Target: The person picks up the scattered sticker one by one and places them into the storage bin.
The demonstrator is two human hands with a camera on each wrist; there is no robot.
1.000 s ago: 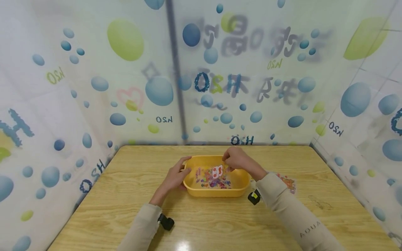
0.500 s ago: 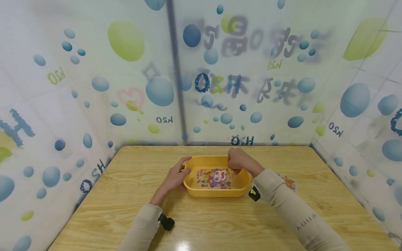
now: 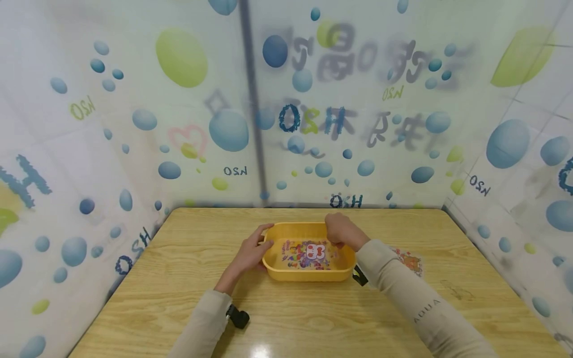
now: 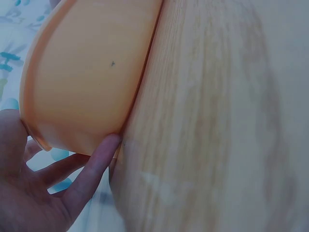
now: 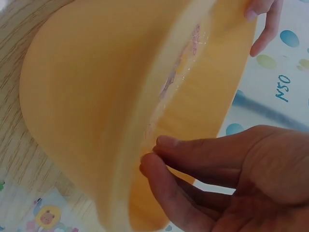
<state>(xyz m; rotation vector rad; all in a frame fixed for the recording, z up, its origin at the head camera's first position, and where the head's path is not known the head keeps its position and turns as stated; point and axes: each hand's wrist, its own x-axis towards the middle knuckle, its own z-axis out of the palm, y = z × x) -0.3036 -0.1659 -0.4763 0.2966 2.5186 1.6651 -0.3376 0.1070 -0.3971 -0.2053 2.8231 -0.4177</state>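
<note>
A yellow plastic basin (image 3: 309, 275) stands on the wooden table. My left hand (image 3: 250, 251) grips its left end, the thumb over the rim; in the left wrist view a fingertip presses low on the outer wall. Inside lie clear sticker sheets (image 3: 297, 253) with colourful cartoon prints. One sticker sheet, with a white face and red bow (image 3: 315, 252), is on top. My right hand (image 3: 344, 232) reaches over the basin's right part. In the right wrist view its thumb and forefinger pinch together at the faintly printed edge of a clear sheet (image 5: 149, 129), inside the rim.
To the right of the basin, partly under the right sleeve (image 3: 394, 278), another clear sheet with bear prints (image 3: 412, 261) lies on the wooden table (image 3: 286, 318). A curtain with blue and green dots (image 3: 286, 169) hangs behind and at both sides.
My right hand has moved slightly right and lower into the basin. The white-faced sheet has shifted right with it and now lies flatter. The left hand has kept its grip.
</note>
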